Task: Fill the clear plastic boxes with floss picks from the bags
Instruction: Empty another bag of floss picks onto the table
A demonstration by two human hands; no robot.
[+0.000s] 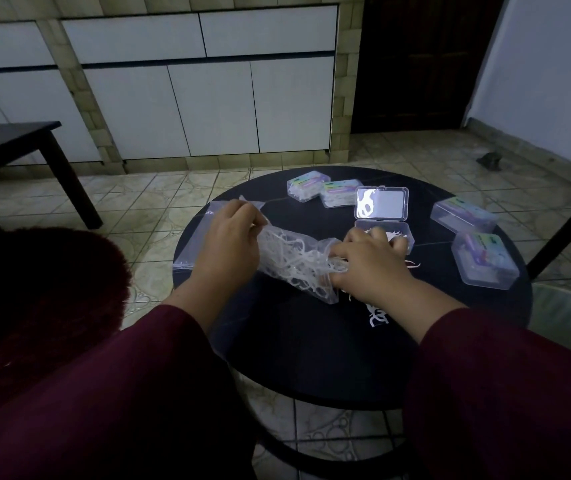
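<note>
A clear plastic bag [294, 261] full of white floss picks lies on its side on the round black table [311, 341]. My left hand [232, 244] grips the bag's closed end and lifts it. My right hand [368, 263] is at the bag's open mouth, its fingers closed around a bunch of floss picks [332, 266]. Just beyond that hand stands an open clear box [382, 216], lid up, with a few picks in its base. Several loose picks [412, 265] lie on the table beside my right hand.
Two closed boxes [325, 190] with labels sit at the table's far side, two more [474, 237] at the right. An empty flat bag [194, 240] lies at the left edge. A dark low table [10, 140] stands to the left, a chair leg [568, 233] to the right.
</note>
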